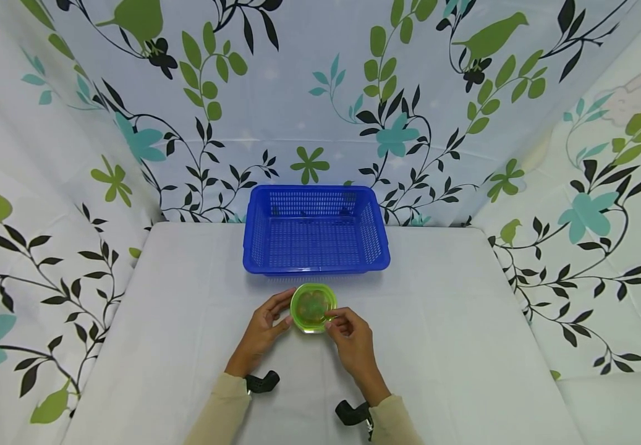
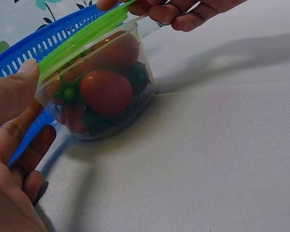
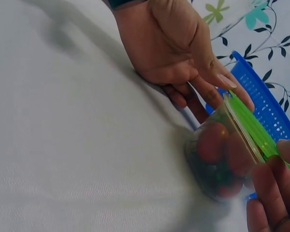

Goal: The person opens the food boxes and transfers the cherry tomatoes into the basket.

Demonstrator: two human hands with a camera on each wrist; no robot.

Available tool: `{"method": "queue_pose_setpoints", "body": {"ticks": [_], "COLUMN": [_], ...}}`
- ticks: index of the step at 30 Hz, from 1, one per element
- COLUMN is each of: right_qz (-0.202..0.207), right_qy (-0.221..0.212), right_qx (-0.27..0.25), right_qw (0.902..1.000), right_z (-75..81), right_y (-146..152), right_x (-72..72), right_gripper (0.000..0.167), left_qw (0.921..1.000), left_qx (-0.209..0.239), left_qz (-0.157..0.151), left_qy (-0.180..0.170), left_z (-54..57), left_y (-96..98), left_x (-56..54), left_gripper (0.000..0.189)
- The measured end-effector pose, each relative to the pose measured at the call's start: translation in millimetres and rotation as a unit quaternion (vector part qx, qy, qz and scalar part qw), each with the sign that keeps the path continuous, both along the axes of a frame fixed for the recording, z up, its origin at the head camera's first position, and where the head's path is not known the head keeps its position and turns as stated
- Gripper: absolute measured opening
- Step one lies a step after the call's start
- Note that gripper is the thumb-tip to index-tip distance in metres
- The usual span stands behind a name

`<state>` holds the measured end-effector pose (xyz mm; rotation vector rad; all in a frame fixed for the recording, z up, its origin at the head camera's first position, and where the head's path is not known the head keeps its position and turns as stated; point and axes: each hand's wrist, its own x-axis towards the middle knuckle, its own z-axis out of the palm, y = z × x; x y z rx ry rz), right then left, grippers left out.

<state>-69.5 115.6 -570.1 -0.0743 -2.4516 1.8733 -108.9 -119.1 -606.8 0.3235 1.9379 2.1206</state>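
A small clear plastic container (image 2: pixel 118 126) with a bright green lid (image 1: pixel 313 307) stands on the white-covered table in front of the blue basket. Through its wall I see red tomatoes (image 2: pixel 106 92) with green stems. My left hand (image 1: pixel 261 334) holds the container's left side, thumb at the lid's edge and fingers around behind it. At the right side, my right hand (image 1: pixel 353 343) pinches the lid's rim between thumb and fingers. The lid sits over the container's mouth; whether it is fully pressed on, I cannot tell.
A blue perforated plastic basket (image 1: pixel 316 271) stands just beyond the container, at the table's back edge. White cloth covers the table (image 1: pixel 454 346). Curtains (image 1: pixel 320 142) patterned with leaves and birds hang behind and at both sides. Black camera mounts (image 1: pixel 353 413) are strapped to both wrists.
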Motion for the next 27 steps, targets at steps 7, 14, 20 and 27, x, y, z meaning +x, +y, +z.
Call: {"method": "queue_pose_setpoints", "body": {"ticks": [7,14,20,27], "right_qz": [-0.016,-0.018,-0.02,-0.028], "right_qy": [-0.03,-0.03,-0.029,-0.032], "right_qx": [-0.054,-0.081,-0.092,-0.095], "right_qw": [0.998,0.9961,0.9952,0.9946], "right_z": [-1.3,-0.2,1.0,2.1], "right_y": [0.5,6.3,16.6,32.4], "right_x": [0.3,-0.7,-1.6,-0.6], "right_gripper": [0.014,0.014,0.016,0.017], "left_qw": [1.0,0.9999,0.9999,0.9998], "left_qx": [0.006,-0.001,0.005,0.005], "left_qz": [-0.005,0.0,-0.007,-0.02], "left_qy": [-0.004,-0.016,-0.013,-0.005], "left_z": [-1.0,-1.6,0.0,-1.3], "left_y": [-0.2,0.2,0.8,0.5], "left_x": [0.1,0.5,0.2,-1.0], "left_gripper": [0.062,0.062,0.058,0.059]}}
